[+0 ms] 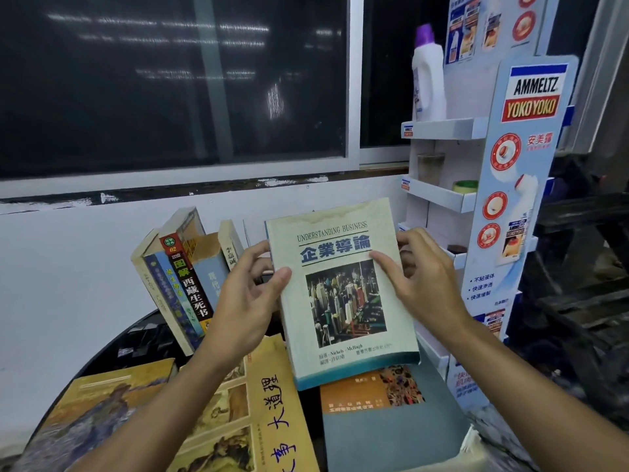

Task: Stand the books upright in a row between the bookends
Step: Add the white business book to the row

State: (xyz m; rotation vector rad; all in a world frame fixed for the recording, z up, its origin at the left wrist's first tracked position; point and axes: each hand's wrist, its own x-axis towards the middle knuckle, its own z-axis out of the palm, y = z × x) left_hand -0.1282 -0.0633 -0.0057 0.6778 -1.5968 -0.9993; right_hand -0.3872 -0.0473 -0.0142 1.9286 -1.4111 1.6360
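The pale book [343, 291] is up off the table, cover facing the person and tilted back. It is gripped on both long edges. The left hand [245, 301] grasps the spine side with its thumb on the cover, and the right hand [422, 277] grasps the other side, thumb laid just under the title. The fingers of both hands go behind the book and cannot be seen. The step looks like carrying this book to the open end of the row [183, 274], which stands just beyond the left hand and leans away from the right hand. To do it well, I would turn the book so its spine faces out like the others. Then set its bottom edge down close against the last book and push the whole row upright with the left hand before letting go. No bookend is clear to me, so the far side of the row needs checking first. Under the hands lie a yellow book [272, 403] and an orange book [367, 390], flat on the table [112, 349] and not yet stood up. A card stand [524, 185] rises beyond the right hand and is near enough to knock with the book's corner.
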